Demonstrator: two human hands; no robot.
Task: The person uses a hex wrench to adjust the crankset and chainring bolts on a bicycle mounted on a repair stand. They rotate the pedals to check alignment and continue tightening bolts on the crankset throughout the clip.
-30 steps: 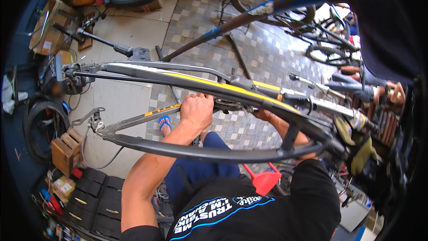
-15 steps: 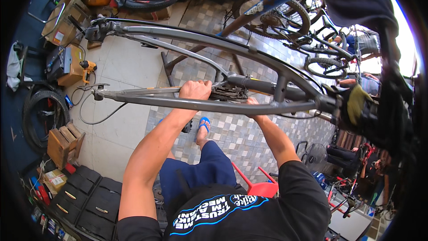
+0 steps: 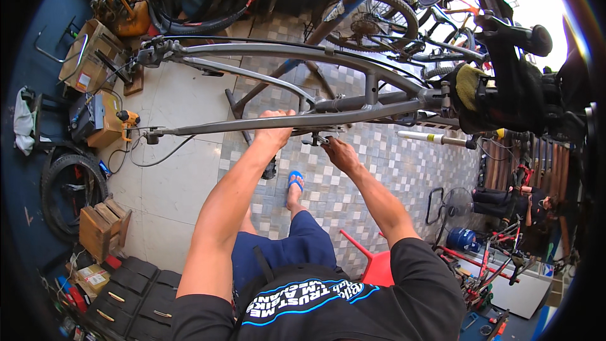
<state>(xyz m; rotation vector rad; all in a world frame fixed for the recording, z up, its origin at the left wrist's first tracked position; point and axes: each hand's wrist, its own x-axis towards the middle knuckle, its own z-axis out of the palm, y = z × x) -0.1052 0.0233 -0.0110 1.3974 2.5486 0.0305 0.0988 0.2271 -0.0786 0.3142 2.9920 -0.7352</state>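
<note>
A grey bicycle frame without wheels lies sideways across the view, held at its right end by a dark clamp. My left hand is closed around a lower stay of the frame, partly hidden behind the upper grey tube. Below the frame's middle, my right hand pinches a small metal piece whose kind I cannot make out; its fingertips look dark and smudged. A pedal hangs beside my left forearm. The chainrings are mostly covered by the tube.
A blue stand tube slants behind the frame. Bicycles stand at the far right. Cardboard boxes, a yellow power tool and tyres line the left. A red chair is close by my right; a person is beyond.
The view has shifted, and the frame now appears more edge-on, with the chainrings hidden. My right hand has come out from behind the tube to below it, leftward. My left hand keeps its grip.
</note>
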